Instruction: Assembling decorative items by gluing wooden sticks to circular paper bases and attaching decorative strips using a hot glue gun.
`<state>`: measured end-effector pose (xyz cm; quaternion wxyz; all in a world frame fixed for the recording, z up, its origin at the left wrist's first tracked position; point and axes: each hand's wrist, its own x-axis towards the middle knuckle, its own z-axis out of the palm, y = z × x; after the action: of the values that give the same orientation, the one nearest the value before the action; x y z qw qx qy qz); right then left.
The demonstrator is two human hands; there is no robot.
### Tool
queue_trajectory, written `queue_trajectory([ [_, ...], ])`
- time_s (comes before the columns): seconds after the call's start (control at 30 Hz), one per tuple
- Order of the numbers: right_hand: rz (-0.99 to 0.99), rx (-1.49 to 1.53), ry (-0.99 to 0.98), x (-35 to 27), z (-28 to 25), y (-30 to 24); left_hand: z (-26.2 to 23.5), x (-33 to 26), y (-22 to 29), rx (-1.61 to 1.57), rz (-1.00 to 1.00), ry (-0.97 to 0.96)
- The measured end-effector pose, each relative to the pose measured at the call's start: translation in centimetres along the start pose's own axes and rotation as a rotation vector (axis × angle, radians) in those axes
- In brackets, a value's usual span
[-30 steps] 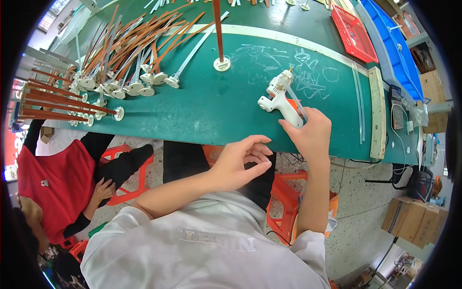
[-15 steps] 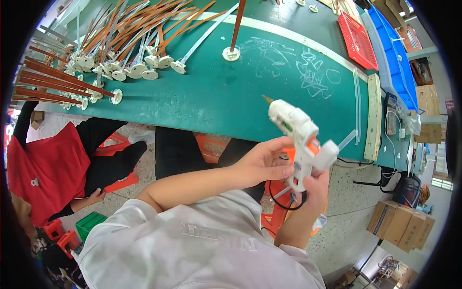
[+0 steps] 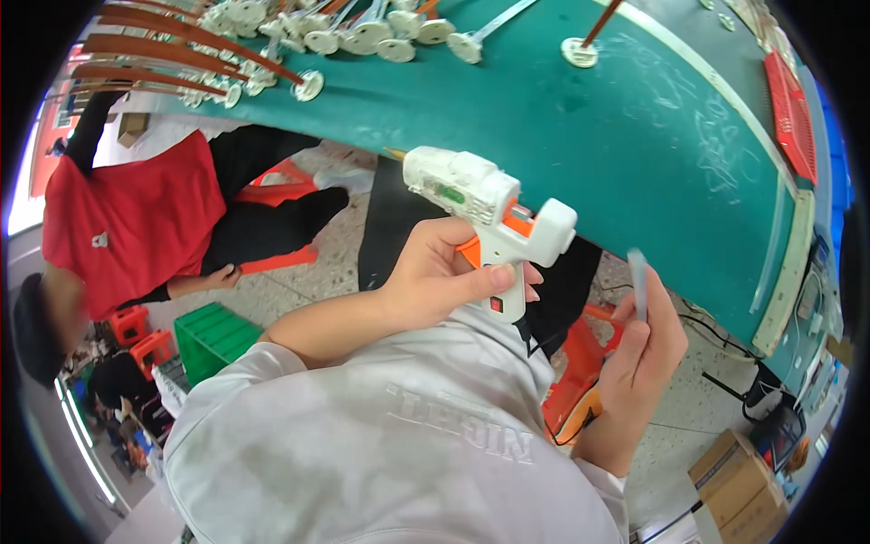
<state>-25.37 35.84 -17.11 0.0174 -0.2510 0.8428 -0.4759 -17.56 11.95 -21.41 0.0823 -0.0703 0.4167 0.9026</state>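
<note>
Green-covered tabletop (image 3: 634,136), curving above both hands. White plastic hot-glue gun with orange trigger (image 3: 485,204): held over the person's lap, just below the tabletop edge, nozzle pointing up-left. Left hand (image 3: 444,276): closed around the gun's grip. Right hand (image 3: 639,349): right of the gun, fingers pinched on a pale translucent glue stick (image 3: 638,283) held upright. Brown rods with white round bases (image 3: 272,54): heaped on the tabletop well above the left hand. Red plastic tray (image 3: 790,113): far above the right hand. Cardboard boxes (image 3: 748,485): on the floor below the right hand.
</note>
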Motion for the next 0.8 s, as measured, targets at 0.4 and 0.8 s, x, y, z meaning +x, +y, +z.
queue_trajectory([
  [0.4, -0.115, -0.258, -0.081, 1.0, 1.3, -1.0, -1.2, -1.2, 1.2, 0.142, 0.012, 0.062],
  [0.8, -0.284, -0.302, -0.114, 2.7, 0.8, -0.8, -1.2, -0.4, 1.8, 0.341, 0.013, 0.077],
])
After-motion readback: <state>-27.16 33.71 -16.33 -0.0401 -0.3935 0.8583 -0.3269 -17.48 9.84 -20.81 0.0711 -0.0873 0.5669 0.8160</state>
